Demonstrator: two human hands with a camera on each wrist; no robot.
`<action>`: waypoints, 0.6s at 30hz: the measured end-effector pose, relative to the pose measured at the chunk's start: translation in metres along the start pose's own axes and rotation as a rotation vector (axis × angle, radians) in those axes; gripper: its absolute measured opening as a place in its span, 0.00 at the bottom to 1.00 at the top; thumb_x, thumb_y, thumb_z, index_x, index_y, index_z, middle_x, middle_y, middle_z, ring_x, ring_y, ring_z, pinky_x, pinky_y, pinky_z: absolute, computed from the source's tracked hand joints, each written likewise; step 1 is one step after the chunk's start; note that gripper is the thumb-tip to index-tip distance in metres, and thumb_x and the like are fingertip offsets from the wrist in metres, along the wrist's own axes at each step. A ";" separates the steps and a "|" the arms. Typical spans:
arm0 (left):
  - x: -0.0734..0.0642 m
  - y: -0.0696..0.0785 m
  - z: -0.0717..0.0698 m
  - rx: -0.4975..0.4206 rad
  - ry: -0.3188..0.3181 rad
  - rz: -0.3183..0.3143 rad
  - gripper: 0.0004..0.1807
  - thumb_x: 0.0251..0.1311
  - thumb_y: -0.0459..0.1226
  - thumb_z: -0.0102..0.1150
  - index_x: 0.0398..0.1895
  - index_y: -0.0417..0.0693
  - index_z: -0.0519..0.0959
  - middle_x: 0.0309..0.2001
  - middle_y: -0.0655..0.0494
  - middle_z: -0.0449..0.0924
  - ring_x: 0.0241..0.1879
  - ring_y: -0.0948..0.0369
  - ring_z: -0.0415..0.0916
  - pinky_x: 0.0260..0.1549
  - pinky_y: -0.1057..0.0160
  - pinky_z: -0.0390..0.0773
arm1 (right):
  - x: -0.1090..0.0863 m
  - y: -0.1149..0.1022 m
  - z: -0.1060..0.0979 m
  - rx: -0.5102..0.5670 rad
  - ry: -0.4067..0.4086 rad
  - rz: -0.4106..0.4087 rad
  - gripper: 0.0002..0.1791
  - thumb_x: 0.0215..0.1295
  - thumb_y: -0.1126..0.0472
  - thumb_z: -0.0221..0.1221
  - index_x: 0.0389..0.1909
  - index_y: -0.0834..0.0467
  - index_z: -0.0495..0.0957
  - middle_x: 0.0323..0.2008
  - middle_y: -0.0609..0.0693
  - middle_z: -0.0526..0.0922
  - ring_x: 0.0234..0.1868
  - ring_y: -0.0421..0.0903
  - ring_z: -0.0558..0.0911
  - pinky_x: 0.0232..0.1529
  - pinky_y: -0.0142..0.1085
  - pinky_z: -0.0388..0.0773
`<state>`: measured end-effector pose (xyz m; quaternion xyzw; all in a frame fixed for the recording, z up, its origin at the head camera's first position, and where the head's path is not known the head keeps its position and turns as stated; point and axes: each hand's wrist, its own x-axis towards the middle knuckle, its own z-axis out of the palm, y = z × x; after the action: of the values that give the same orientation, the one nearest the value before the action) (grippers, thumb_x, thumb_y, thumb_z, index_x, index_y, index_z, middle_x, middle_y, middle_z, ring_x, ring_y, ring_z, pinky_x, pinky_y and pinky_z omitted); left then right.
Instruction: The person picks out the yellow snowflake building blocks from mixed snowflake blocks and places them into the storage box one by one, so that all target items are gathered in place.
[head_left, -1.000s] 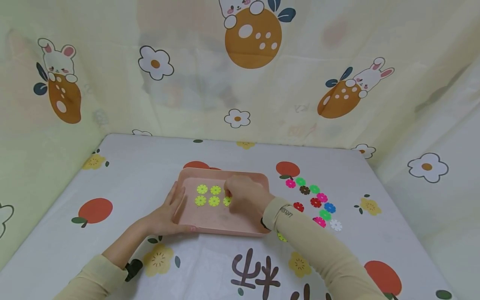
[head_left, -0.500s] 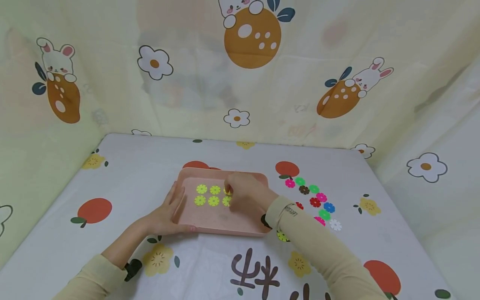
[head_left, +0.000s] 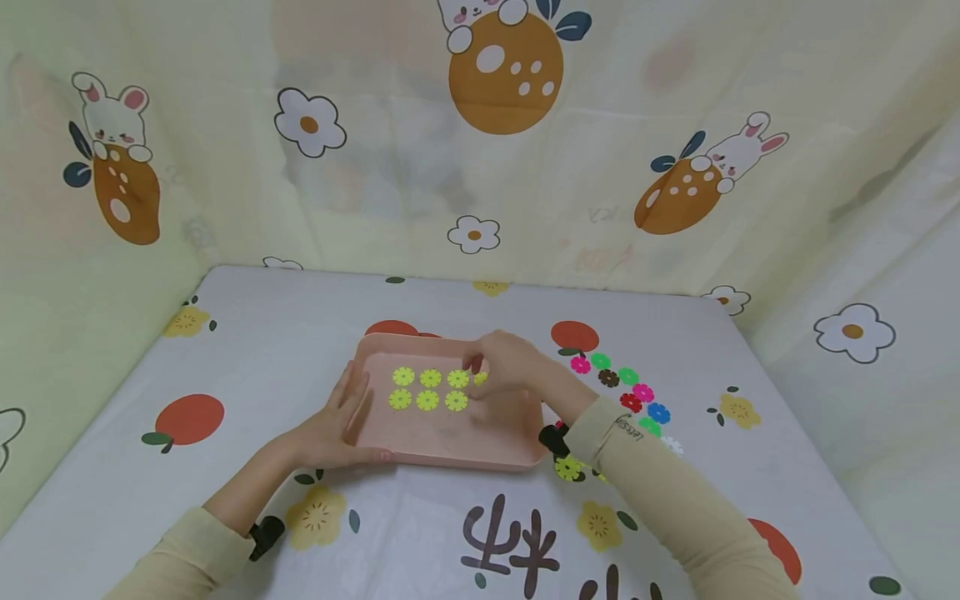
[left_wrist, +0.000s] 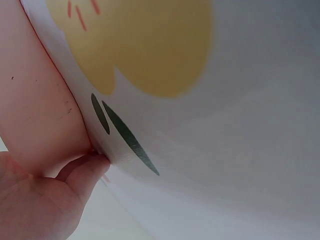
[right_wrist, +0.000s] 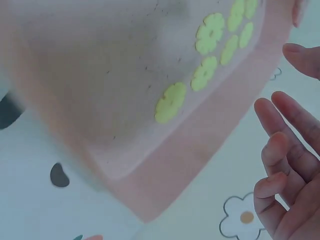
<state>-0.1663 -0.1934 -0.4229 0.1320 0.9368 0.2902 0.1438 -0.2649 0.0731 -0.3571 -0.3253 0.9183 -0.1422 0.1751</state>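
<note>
A pink tray (head_left: 442, 446) lies on the table with yellow-green snowflake building discs (head_left: 427, 401) in two rows on its floor. My left hand (head_left: 333, 429) holds the tray's near left corner, fingers along the left side and thumb against the front wall. Over the right part of the tray is my right hand (head_left: 504, 362), bent at the wrist. Its fingertips overlap the rightmost far-row disc (head_left: 481, 378) in the head view. The right wrist view shows thumb and fingers apart with nothing between them, and that same disc (right_wrist: 170, 102) flat on the tray.
Loose discs in pink, green, brown, red and blue (head_left: 658, 412) lie on the table right of the tray. More yellow-green discs (head_left: 567, 468) sit near the tray's front right corner, partly under the right forearm. A patterned curtain (head_left: 375, 192) stands behind the table.
My right hand has moved right and lifted its wrist, uncovering the third column of discs. A fourth disc now shows in the far row. The left hand and tray have stayed in place.
</note>
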 end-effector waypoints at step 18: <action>-0.001 0.002 -0.001 -0.011 -0.003 0.006 0.66 0.40 0.65 0.62 0.72 0.45 0.33 0.70 0.46 0.17 0.66 0.35 0.41 0.53 0.36 0.59 | -0.051 0.015 -0.014 0.085 0.134 0.037 0.20 0.47 0.52 0.69 0.42 0.52 0.80 0.35 0.42 0.79 0.25 0.42 0.72 0.23 0.32 0.72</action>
<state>-0.1655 -0.1927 -0.4213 0.1346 0.9346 0.2954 0.1451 -0.2422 0.1192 -0.3387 -0.2903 0.9270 -0.1991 0.1292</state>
